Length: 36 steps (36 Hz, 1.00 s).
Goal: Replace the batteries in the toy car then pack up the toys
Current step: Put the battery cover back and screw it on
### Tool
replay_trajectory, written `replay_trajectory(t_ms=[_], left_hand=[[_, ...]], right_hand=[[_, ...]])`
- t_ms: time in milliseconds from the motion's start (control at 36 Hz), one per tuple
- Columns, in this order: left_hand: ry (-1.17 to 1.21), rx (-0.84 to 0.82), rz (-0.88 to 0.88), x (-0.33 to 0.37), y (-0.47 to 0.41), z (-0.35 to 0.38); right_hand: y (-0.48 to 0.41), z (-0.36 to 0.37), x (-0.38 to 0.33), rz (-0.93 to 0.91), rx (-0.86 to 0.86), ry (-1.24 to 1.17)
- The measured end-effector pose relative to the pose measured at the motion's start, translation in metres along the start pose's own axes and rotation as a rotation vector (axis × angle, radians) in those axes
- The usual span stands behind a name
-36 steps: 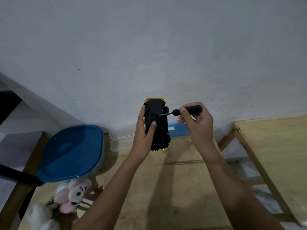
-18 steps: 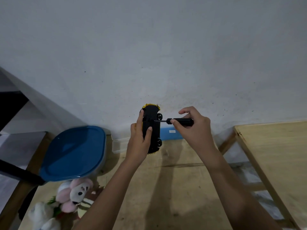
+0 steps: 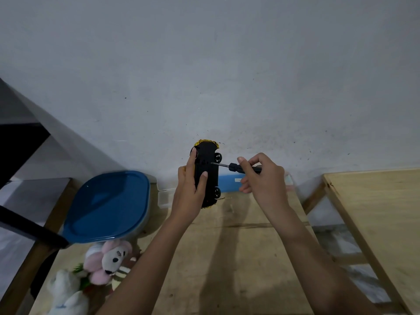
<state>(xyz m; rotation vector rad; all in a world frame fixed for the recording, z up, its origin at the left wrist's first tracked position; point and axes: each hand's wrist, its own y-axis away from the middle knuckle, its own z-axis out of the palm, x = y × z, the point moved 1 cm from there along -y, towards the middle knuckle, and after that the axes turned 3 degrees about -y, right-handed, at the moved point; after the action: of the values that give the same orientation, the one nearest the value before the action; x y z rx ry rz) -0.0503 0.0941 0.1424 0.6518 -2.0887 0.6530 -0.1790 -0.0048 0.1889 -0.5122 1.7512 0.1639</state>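
Observation:
My left hand (image 3: 189, 189) grips a yellow toy car (image 3: 208, 169) held upright above the table, its black underside facing me and two wheels showing on the right side. My right hand (image 3: 263, 178) holds a small black-handled screwdriver (image 3: 236, 166). The metal tip of the screwdriver touches the car's underside near its upper part. Plush toys (image 3: 106, 260), one pink and white and another white, lie at the table's front left.
A storage box with a blue lid (image 3: 106, 205) stands at the left of the wooden table (image 3: 238, 258). A clear container with a blue part (image 3: 229, 183) sits against the wall behind the car. A second wooden table (image 3: 381, 212) stands to the right across a gap.
The car and both hands have shifted slightly left and lower in view. The screwdriver stays at the car's underside, and my right hand's grip on its handle has turned.

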Motion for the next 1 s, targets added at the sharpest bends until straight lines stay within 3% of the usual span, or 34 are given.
replay_trajectory(t_ms=[222, 444, 583, 694, 806, 917, 1000], left_hand=[[-0.015, 0.001, 0.011, 0.004, 0.001, -0.008], [-0.027, -0.013, 0.038, 0.007, 0.001, -0.009], [-0.022, -0.017, 0.041, 0.008, 0.002, -0.009], [-0.025, -0.007, 0.027, 0.009, 0.004, -0.009], [-0.038, -0.023, 0.038, 0.007, 0.006, -0.011], [-0.022, -0.023, 0.037, 0.005, 0.006, -0.010], [-0.007, -0.027, 0.039, 0.004, 0.005, -0.010]], right_hand=[[-0.005, -0.006, -0.001, -0.142, -0.137, 0.037], [-0.009, -0.013, -0.016, -0.384, -0.236, 0.233], [-0.008, -0.009, -0.014, -0.176, -0.119, 0.118], [-0.007, -0.008, -0.014, -0.255, -0.148, 0.153], [-0.008, -0.009, -0.017, -0.169, -0.163, 0.069], [-0.006, -0.007, -0.019, -0.227, -0.214, 0.061], [-0.005, -0.006, -0.022, -0.183, -0.155, 0.030]])
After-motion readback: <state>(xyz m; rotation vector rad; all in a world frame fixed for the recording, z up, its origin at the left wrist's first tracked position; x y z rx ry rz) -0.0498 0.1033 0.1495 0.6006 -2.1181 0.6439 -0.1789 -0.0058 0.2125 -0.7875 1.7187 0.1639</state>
